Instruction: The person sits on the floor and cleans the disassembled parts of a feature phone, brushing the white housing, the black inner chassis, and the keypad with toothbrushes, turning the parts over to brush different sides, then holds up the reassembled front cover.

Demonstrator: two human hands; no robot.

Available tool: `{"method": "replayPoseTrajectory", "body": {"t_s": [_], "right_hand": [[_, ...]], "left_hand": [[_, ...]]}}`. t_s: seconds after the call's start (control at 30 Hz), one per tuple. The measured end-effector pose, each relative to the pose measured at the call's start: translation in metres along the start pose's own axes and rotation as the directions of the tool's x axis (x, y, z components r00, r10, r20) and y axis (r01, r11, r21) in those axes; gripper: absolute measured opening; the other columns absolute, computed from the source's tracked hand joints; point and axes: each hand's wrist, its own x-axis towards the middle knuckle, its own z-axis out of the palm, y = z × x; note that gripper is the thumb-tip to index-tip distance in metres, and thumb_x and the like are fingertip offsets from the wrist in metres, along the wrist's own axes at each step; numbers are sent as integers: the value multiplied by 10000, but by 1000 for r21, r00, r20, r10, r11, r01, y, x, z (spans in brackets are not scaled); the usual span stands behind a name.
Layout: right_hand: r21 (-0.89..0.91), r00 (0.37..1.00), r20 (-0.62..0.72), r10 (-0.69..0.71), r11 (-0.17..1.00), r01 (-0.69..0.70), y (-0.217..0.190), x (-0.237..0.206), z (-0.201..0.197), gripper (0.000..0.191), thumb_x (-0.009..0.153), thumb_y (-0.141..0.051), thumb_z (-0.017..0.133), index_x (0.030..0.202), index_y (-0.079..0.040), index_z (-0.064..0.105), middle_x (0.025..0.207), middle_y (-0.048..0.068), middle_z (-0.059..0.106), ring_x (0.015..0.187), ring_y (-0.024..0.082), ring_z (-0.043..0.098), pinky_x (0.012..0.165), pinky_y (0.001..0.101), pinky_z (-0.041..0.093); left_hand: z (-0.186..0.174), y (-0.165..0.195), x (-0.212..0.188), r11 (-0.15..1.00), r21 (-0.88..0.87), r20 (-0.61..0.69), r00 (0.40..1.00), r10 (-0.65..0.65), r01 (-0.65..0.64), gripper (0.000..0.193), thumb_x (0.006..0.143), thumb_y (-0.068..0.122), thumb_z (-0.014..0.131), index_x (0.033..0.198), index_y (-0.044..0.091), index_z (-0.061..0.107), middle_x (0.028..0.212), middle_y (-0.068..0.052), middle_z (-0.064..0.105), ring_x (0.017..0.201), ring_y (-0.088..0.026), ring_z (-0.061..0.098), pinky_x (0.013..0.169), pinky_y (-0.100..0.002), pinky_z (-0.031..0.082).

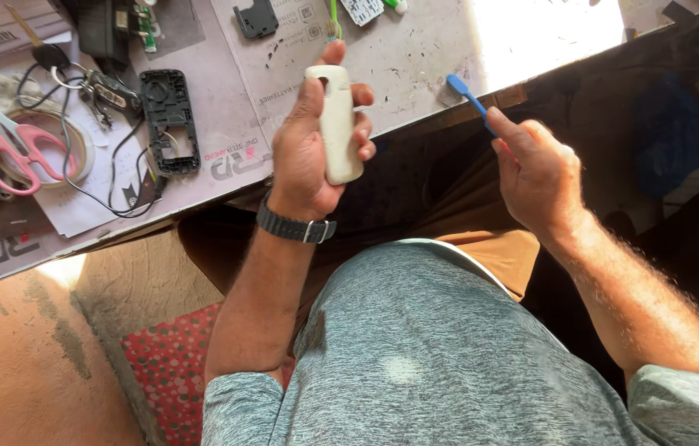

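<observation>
While I sit at the bench, my left hand is wrapped around a smooth cream phone shell, upright, just off the bench edge over my lap. My right hand pinches a thin blue plastic tool, its flat tip reaching the edge; open room lies between the hands. On the paper-covered top sit a black phone frame, pink-handled scissors on a tape roll, loose wires and a small circuit board. Sun glares at top right. A red spotted cushion lies on the floor below
</observation>
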Motion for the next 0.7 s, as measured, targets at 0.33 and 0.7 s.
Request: {"method": "replayPoseTrajectory", "body": {"t_s": [0.33, 0.7], "right_hand": [[181, 975, 44, -219, 961, 207, -29, 6, 0, 337, 1051, -1, 680, 1375, -91, 668, 884, 95, 634, 671, 186, 619, 566, 315, 520], [211, 918, -29, -395, 896, 392, -48, 22, 26, 308, 1140, -6, 657, 1417, -137, 624, 887, 66, 618, 676, 162, 646, 537, 288, 540]], "left_hand": [[1, -8, 1, 996, -73, 127, 991, -30, 40, 585, 1160, 476, 344, 1624, 120, 341, 1219, -181, 687, 1212, -337, 673, 1060, -460, 584], [5, -8, -4, 995, -37, 207, 974, -88, 97, 903, 1012, 763, 323, 1550, 42, 401, 1294, -264, 669, 1262, -377, 647, 1121, -496, 554]]}}
